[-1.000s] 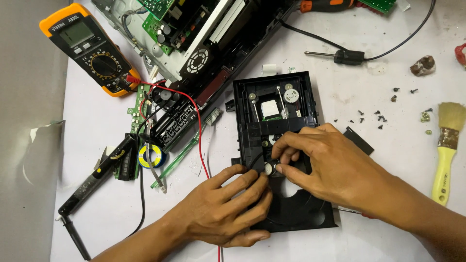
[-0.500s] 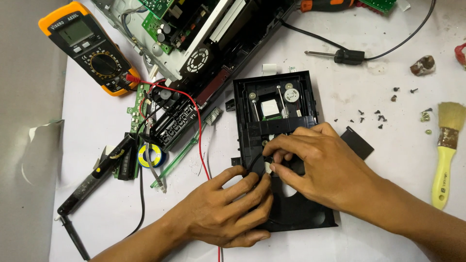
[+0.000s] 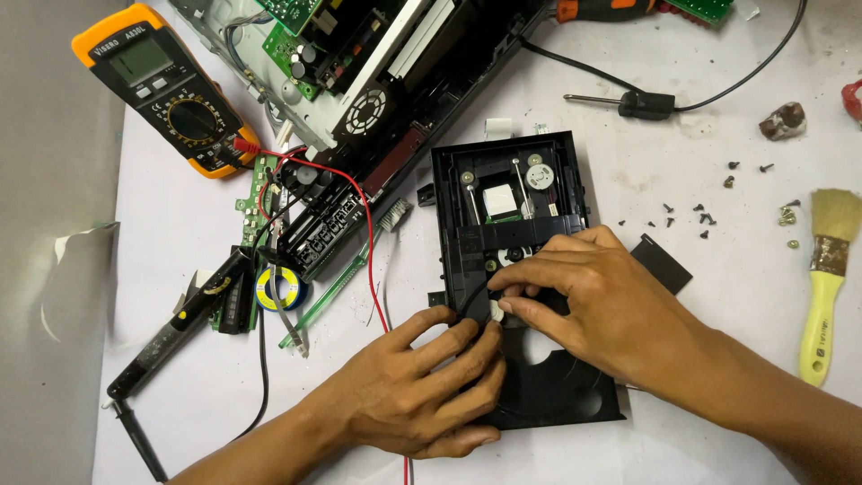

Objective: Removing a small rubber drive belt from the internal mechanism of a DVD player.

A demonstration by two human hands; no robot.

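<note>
White paper is covering the worktop [image 3: 718, 117], which is carrying a repair job. Both hands are working on a black plastic disc-drive tray mechanism [image 3: 512, 269] lying flat at the centre. Since a second ago the right hand [image 3: 611, 310] has been sliding a little leftward, its fingertips now pinching a small white part at the mechanism's middle. The left hand [image 3: 422, 386] is staying pressed on the lower left edge, fingers curled and steadying the frame. So the grip looks firmer. Behind, an opened metal chassis [image 3: 359, 81] is holding green circuit boards. An orange multimeter [image 3: 166, 85], loose dark screws [image 3: 700, 216] and a yellow-handled brush [image 3: 831, 278] are lying around.
</note>
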